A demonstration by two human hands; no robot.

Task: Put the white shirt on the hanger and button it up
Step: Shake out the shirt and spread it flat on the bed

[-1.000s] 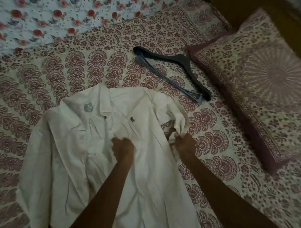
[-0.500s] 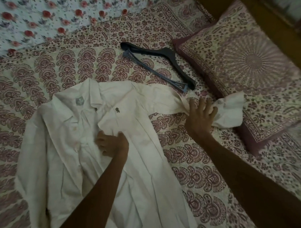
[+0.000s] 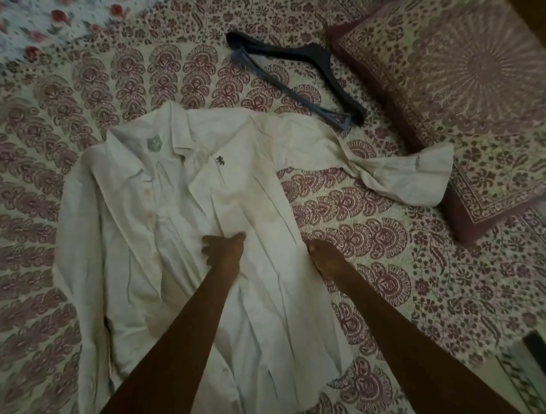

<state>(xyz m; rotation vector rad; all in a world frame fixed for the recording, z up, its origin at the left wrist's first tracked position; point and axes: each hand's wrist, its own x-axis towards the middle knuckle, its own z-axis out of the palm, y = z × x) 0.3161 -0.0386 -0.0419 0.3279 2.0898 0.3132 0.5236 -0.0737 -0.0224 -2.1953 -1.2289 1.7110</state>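
White shirt [image 3: 241, 208] is lying face up on the bed [image 3: 392, 280], unbuttoned, front panels spread open, collar toward the far side, small dark logo on the chest, creased all over. One sleeve is stretching out to the right, its cuff resting on the pillow [image 3: 465, 76]. Black hanger [image 3: 295, 79] is lying on the bed just beyond the shirt's shoulder, not touching it that I can tell. Left hand [image 3: 227, 250] is closing its grip on the front panel fabric. Right hand [image 3: 324, 257] is pinching the shirt's right edge, grip closed on cloth.
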